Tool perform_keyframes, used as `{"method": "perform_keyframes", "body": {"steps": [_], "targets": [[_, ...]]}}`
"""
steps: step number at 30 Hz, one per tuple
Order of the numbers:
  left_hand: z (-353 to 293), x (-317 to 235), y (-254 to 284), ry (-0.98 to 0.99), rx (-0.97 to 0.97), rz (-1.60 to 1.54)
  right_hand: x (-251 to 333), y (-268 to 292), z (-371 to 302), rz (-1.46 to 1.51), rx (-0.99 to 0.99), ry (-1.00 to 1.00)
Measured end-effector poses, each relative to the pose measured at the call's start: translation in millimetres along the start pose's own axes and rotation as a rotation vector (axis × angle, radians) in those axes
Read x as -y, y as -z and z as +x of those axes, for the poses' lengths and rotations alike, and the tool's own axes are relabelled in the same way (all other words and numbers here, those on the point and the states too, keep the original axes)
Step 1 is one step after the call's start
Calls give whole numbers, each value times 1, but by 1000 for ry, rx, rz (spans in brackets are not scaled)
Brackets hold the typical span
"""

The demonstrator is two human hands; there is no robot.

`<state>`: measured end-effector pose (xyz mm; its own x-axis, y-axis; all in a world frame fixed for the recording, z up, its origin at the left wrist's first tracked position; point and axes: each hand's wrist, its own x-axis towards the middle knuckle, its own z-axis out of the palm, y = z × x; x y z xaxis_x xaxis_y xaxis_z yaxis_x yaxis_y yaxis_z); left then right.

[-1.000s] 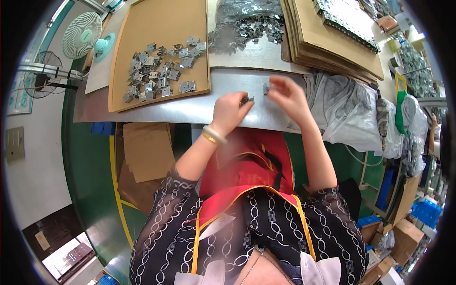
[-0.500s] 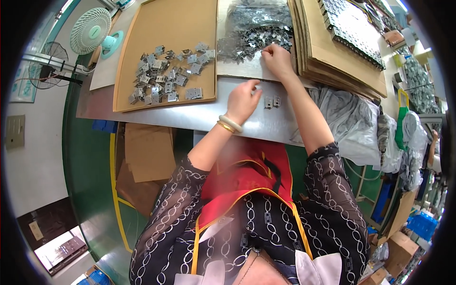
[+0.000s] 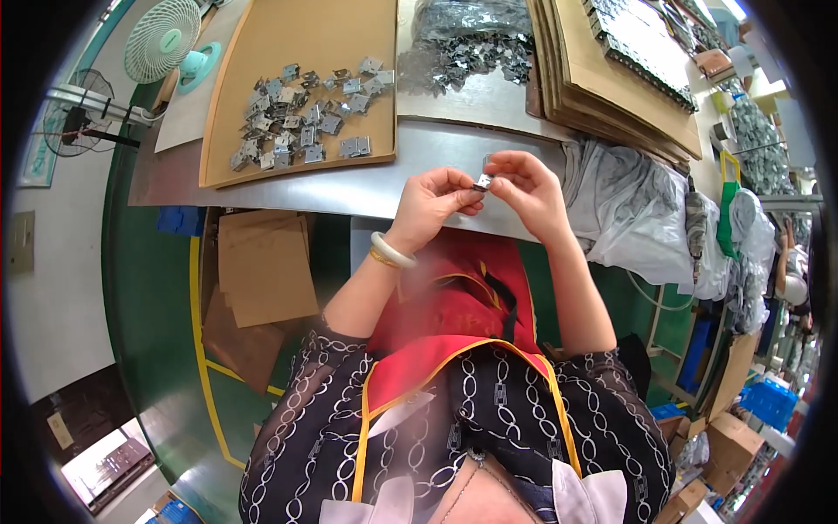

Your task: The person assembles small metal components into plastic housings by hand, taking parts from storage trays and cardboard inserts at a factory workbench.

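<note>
Above the front part of the steel table, both hands meet over a small shiny metal bracket [image 3: 483, 182]. My left hand [image 3: 429, 206] pinches its near left side between thumb and fingers. From the other side, the thumb and fingertips of my right hand [image 3: 534, 192] close on the same bracket. Fingers cover much of it, so its full shape is hidden. Beyond my hands lies a heap of small dark metal parts [image 3: 476, 63] on a pale board. To the left, a shallow cardboard tray [image 3: 301, 35] holds many loose metal brackets [image 3: 307, 135] in a scattered pile.
Stacked cardboard sheets [image 3: 559, 79] rise at the right, topped by rows of metal parts [image 3: 642, 57]. Grey-white plastic bags [image 3: 637, 205] hang over the table's right side. A pale green fan [image 3: 164, 42] stands at the far left. Brown cardboard [image 3: 266, 266] sits below the table.
My right hand has drawn back from the heap toward me and now meets my left hand at the bracket. The left hand has come slightly nearer to me. The view has shifted slightly.
</note>
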<state>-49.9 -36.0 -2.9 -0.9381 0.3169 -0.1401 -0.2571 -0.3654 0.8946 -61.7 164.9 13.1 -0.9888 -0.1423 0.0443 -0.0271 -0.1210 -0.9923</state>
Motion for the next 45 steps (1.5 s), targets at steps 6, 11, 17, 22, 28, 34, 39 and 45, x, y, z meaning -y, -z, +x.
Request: {"method": "perform_keyframes", "body": {"steps": [6, 11, 17, 22, 28, 34, 39, 45], "targets": [[-31, 0, -3, -91, -46, 261, 18, -17, -29, -679, 32, 484], [-41, -13, -4, -197, -40, 597, 19, -19, -38, -835, 96, 570], [-13, -40, 34, -421, 0, 938, 4, -10, -47, -707, 29, 371], [62, -72, 103, -706, -573, 1748, -6, -9, -52, -609, -12, 293], [91, -83, 145, -445, -300, 1934, -10, -1, -56, -607, -28, 285], [102, -100, 146, -275, -239, 1734, -12, 5, -55, -548, -64, 205], [119, -118, 159, -234, 1, 1765, -10, 0, -52, -564, -37, 258], [102, -130, 143, -30, 74, 1706, -13, 9, -58, -544, -69, 223]]}}
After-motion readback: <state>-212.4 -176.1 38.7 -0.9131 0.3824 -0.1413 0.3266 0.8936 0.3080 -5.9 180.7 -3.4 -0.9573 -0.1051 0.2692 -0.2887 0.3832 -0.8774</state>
